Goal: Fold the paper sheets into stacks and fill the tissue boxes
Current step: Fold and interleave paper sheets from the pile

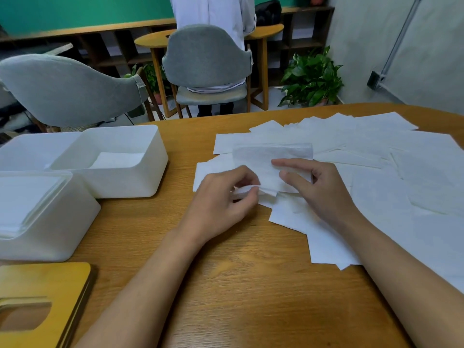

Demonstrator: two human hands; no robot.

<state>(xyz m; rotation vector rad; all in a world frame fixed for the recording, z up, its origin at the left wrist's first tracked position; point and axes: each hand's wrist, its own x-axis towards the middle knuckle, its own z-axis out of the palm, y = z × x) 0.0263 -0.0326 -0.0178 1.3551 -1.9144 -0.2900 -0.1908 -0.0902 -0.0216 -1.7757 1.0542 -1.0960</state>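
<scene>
Your wooden lid [42, 285], lower left, is cut by left + btm edges. Near tissue box [50, 222] runs off the left edge; far-left box [25, 149] sits partly behind 2 others. Loose sheets [426, 184] run off the right edge. Can't tell if your right hand [319, 192] pinches or just presses the folded sheet [271, 156]. Person [211, 11], top ctr: cut off at top, mid-body behind chair back [206, 56].

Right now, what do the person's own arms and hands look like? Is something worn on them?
Both are bare. The left hand and the right hand wear no gloves, and no ring shows on the fingers in view. The left forearm and the right forearm show no sleeve, watch or bracelet up to the picture's edge.
</scene>
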